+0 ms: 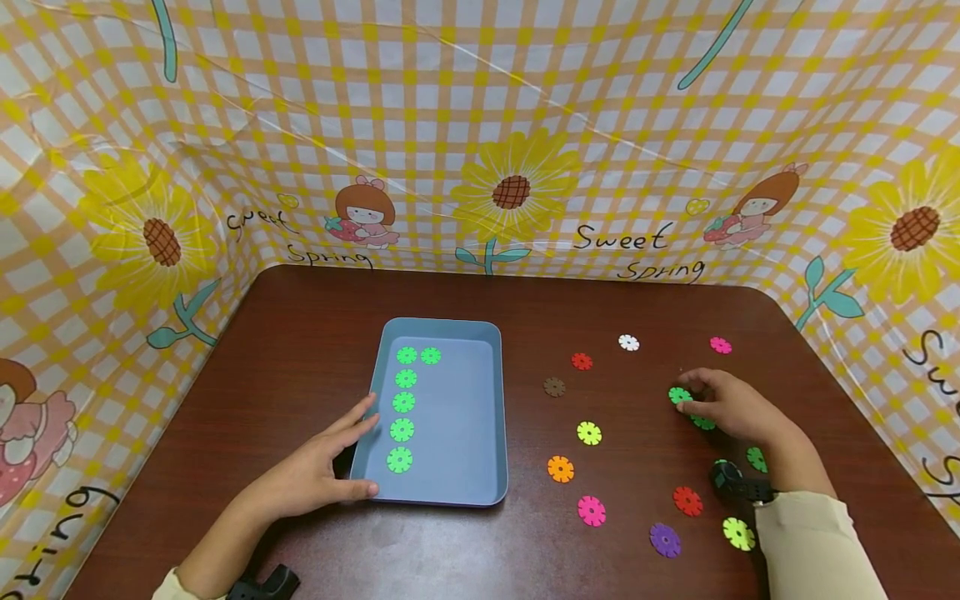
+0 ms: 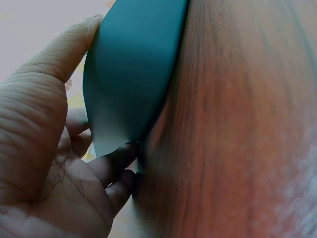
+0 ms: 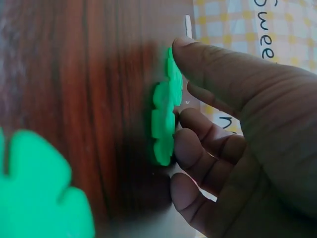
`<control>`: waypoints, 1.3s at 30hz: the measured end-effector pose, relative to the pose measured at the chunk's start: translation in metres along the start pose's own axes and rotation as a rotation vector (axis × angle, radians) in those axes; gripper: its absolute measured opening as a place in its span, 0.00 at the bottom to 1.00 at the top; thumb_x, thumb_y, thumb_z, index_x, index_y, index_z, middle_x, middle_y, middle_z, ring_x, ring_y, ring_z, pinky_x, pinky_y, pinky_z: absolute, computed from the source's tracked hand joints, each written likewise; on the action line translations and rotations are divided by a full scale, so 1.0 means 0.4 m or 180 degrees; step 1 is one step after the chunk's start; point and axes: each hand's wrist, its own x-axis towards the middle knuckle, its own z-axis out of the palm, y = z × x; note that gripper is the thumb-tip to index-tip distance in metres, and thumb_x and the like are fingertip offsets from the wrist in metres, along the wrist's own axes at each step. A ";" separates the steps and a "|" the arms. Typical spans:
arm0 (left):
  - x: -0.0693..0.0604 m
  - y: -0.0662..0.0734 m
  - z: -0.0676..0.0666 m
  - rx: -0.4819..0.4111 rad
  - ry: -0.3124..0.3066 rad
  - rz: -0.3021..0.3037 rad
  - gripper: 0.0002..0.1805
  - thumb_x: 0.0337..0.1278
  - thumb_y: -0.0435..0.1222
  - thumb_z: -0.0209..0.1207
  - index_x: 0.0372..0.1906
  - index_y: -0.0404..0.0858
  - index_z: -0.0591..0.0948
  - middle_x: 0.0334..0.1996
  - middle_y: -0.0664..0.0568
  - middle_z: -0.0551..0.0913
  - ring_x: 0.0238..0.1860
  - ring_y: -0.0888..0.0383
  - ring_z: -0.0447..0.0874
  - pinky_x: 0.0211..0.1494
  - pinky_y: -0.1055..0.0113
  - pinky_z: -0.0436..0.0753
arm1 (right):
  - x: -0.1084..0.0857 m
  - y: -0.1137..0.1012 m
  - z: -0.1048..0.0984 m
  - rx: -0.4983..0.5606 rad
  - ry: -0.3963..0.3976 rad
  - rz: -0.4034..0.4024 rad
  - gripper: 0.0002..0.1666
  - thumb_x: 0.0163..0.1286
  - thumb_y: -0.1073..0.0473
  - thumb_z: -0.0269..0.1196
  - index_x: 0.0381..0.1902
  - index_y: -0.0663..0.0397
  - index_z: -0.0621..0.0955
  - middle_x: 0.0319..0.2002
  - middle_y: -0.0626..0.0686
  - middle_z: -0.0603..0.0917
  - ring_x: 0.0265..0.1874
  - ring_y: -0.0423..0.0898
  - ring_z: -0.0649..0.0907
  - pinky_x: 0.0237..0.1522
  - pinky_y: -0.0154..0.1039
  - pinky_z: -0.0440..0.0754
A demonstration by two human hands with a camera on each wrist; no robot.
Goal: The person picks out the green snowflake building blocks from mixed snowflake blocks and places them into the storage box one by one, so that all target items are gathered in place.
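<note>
A blue-grey tray (image 1: 457, 417) lies on the table with several green snowflake discs (image 1: 403, 402) in a column along its left side and one more beside the top one. My left hand (image 1: 318, 467) rests against the tray's left wall, fingers spread and thumb at the near corner; the left wrist view has the fingertips touching the wall (image 2: 133, 59). Over on the right, my right hand (image 1: 731, 406) pinches a green snowflake disc (image 1: 679, 396) between thumb and fingers. A second green disc (image 1: 702, 422) lies partly under that hand, and another (image 1: 756, 458) is near the wrist.
Loose discs lie right of the tray: brown (image 1: 554, 387), white (image 1: 628, 342), orange (image 1: 560, 469), purple (image 1: 665, 540), plus red (image 1: 582, 361), yellow (image 1: 589, 433) and pink (image 1: 591, 511) ones. A checked cloth (image 1: 420, 225) stands around the table's back and sides.
</note>
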 end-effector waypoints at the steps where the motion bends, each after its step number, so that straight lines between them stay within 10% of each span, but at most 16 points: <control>1: 0.000 0.001 0.000 -0.0001 -0.0005 0.0003 0.52 0.52 0.51 0.72 0.76 0.33 0.60 0.80 0.55 0.45 0.77 0.50 0.46 0.69 0.41 0.60 | 0.001 0.001 0.001 -0.0003 -0.0008 -0.0014 0.26 0.68 0.57 0.68 0.57 0.70 0.76 0.47 0.63 0.80 0.43 0.57 0.79 0.42 0.51 0.78; 39: -0.001 -0.001 -0.003 -0.0047 -0.0028 -0.0011 0.53 0.51 0.51 0.72 0.76 0.34 0.59 0.80 0.56 0.44 0.77 0.51 0.45 0.69 0.41 0.61 | 0.002 -0.019 0.016 -0.0102 0.0125 0.0006 0.16 0.68 0.60 0.67 0.50 0.59 0.79 0.36 0.52 0.77 0.32 0.48 0.74 0.32 0.42 0.72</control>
